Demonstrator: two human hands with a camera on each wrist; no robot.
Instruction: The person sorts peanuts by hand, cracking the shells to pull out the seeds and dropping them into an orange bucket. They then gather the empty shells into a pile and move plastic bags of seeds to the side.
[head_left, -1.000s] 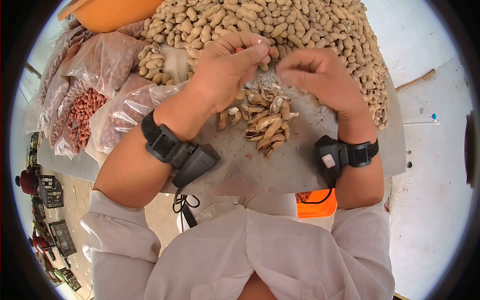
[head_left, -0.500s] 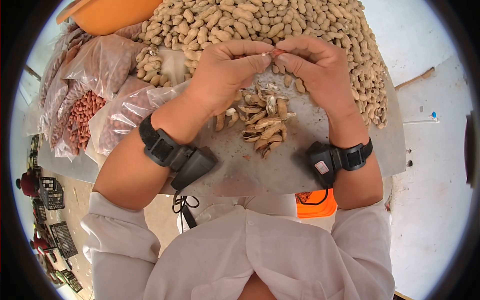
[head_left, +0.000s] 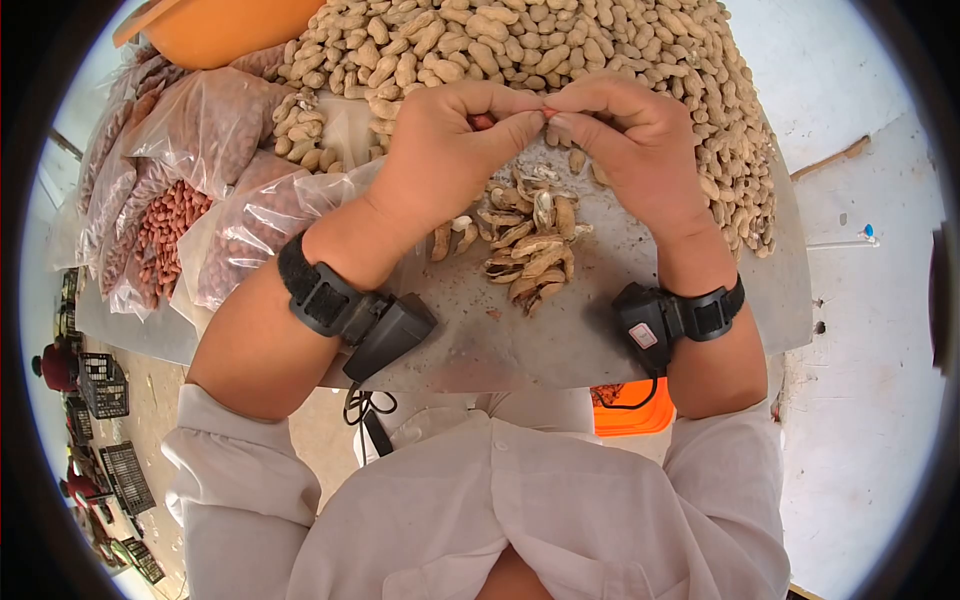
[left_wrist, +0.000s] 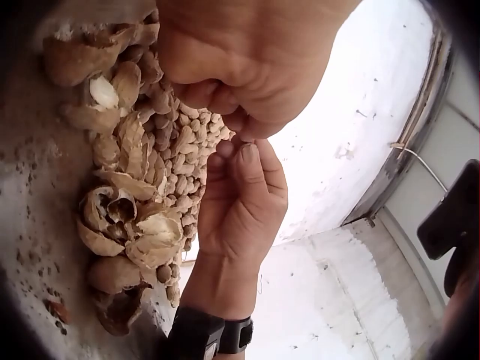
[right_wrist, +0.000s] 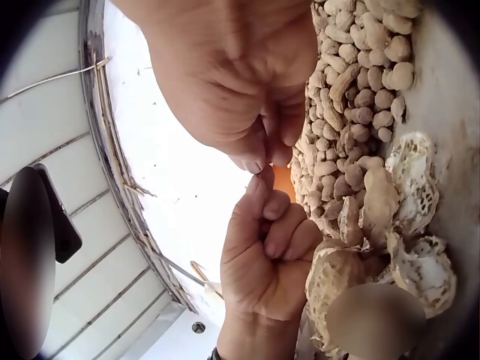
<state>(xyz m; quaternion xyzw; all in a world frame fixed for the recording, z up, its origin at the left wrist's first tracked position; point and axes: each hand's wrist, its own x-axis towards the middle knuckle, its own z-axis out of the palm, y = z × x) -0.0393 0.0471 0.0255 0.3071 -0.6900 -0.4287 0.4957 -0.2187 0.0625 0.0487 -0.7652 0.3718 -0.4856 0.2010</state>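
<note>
My left hand [head_left: 445,145] and right hand [head_left: 640,150] meet fingertip to fingertip in front of the peanut pile. Between the two thumbs and forefingers is a small red peanut kernel [head_left: 548,113], pinched from both sides and mostly hidden. Another reddish kernel [head_left: 482,122] shows inside the curled fingers of the left hand. In the right wrist view, the left hand's other fingers [right_wrist: 289,232] are folded toward the palm. Below the hands, a small heap of split peanut shells [head_left: 535,245] lies on the grey metal table [head_left: 470,345].
Unshelled peanuts [head_left: 610,45] are piled across the back and right of the table. Clear plastic bags [head_left: 205,125] of red kernels stand at the left, one showing loose kernels [head_left: 170,235]. An orange basin [head_left: 235,30] sits at the back left; an orange container [head_left: 640,412] is below the table edge.
The right hand has moved left from a spot apart and met the left fingertips. Over the last half second, the red kernel between them has become more covered by the fingers.
</note>
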